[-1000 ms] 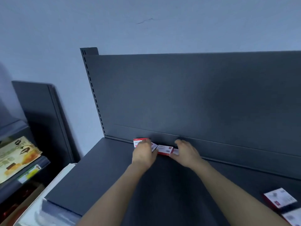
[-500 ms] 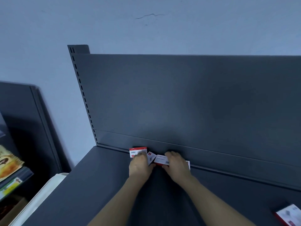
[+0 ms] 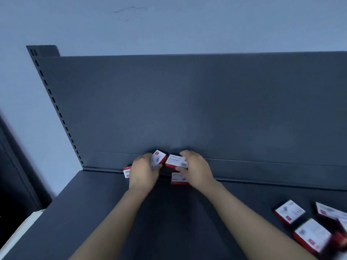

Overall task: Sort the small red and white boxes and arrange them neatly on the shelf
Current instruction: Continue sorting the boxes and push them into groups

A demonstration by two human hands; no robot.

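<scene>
At the back of the dark grey shelf, my left hand grips a small red and white box, lifted and tilted. My right hand holds a second box just beside it, off the shelf too. A third box lies on the shelf under my right hand. Another box stands at the back wall, partly hidden by my left hand. Several loose boxes lie scattered at the front right.
The shelf's grey back panel rises right behind the hands, with a slotted upright at its left. A pale wall is above. A white surface shows at the lower left, beside the shelf's edge.
Both hands have lifted a box each off the back row, the left one tilting its box up. The view has shifted, bringing more loose boxes in at the right.
</scene>
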